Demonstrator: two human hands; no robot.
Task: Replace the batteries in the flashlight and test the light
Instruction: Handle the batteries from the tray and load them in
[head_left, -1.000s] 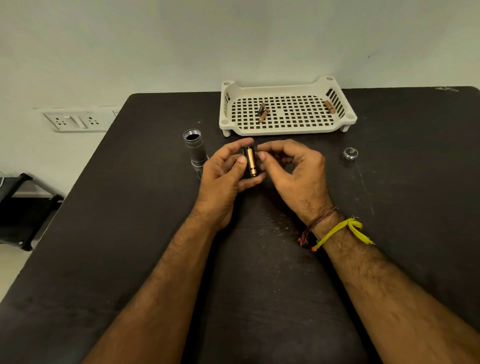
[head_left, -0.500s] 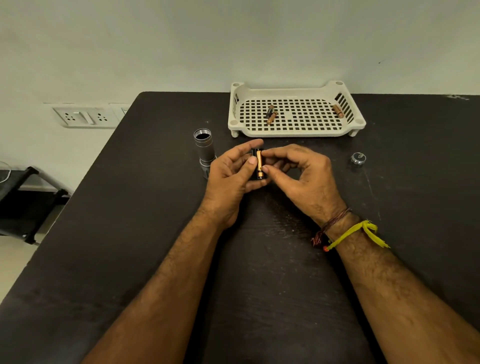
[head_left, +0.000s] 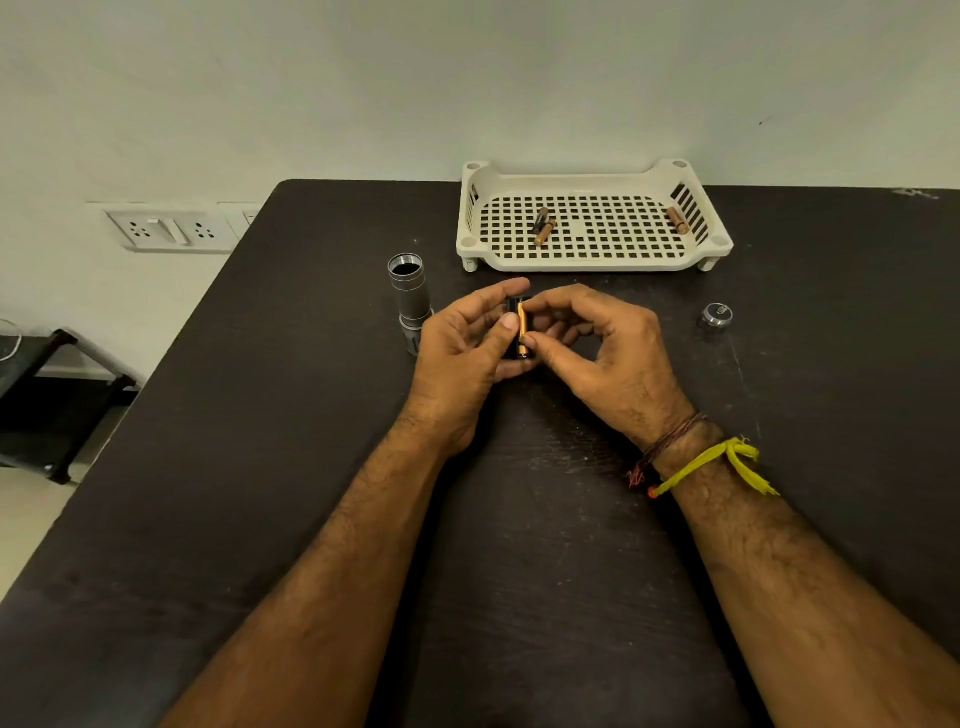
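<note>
Head view shows the left hand (head_left: 467, 348) gripping a small, stiff black holder (head_left: 511, 332) mid-table while right hand (head_left: 608, 353) fingertips pinch a light, slick battery (head_left: 522, 332) against it, best held by its ends.

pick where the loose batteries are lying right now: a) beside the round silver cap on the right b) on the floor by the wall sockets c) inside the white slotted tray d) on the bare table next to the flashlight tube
c: three loose batteries lie inside the white slotted tray at the far side of the table: a crossed pair left of centre and a single one near its right wall.
</note>
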